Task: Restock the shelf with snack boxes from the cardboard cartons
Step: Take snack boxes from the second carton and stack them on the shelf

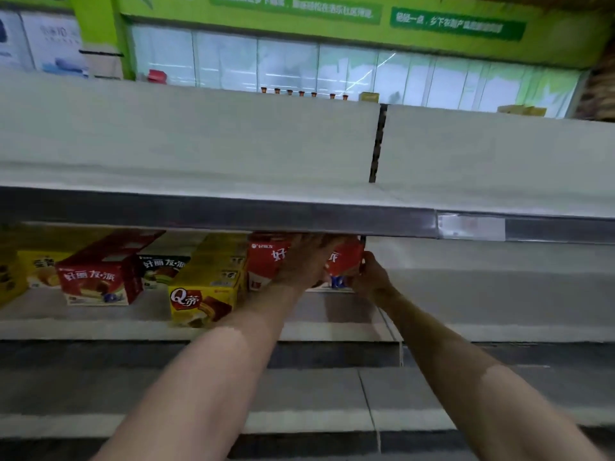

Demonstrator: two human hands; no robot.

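Note:
A red snack box (266,261) stands on the middle shelf (466,294), just under the lip of the shelf above. My left hand (304,261) lies across its front face with fingers spread over the top edge. My right hand (371,272) grips the box's right front corner. Left of it stands a stack of yellow Q boxes (203,301), then a dark box (163,266), another red box (100,281) and yellow boxes (36,267) at the far left. The cardboard cartons are out of view.
The upper shelf (199,174) is bare white, with a metal price rail (233,214) along its front. The middle shelf to the right of the held box is bare. Lower shelf edges (332,420) run below my arms. A green wall with glass cabinets (299,64) stands behind.

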